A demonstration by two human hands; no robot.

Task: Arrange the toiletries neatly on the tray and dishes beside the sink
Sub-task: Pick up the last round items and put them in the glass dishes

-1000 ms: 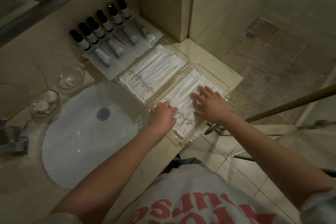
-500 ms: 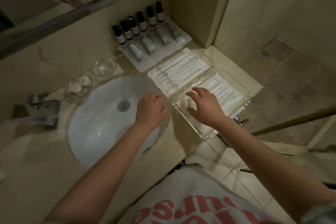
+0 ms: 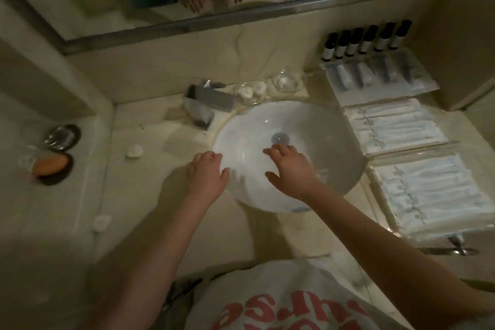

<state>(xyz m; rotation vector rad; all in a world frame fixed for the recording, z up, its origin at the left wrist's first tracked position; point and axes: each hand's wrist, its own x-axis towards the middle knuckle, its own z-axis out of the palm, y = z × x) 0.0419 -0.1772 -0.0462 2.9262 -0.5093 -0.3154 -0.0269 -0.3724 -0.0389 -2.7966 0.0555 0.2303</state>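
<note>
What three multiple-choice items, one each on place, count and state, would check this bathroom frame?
1. Where do the dark-capped bottles stand?
A. In the sink
B. Against the back wall, right of the sink
C. On the floor

2. How many dark-capped bottles are in the row?
A. Three
B. Six
C. Nine

3. What are the left hand and right hand doing?
A. Both are empty, spread over the sink
B. Both grip a bottle
C. One holds the orange soap

Answers: 1 B, the row lines the wall behind the clear trays. 2 B, six caps show side by side. 3 A, the fingers are open with nothing in them, and the soap lies in its dark dish far left.
</note>
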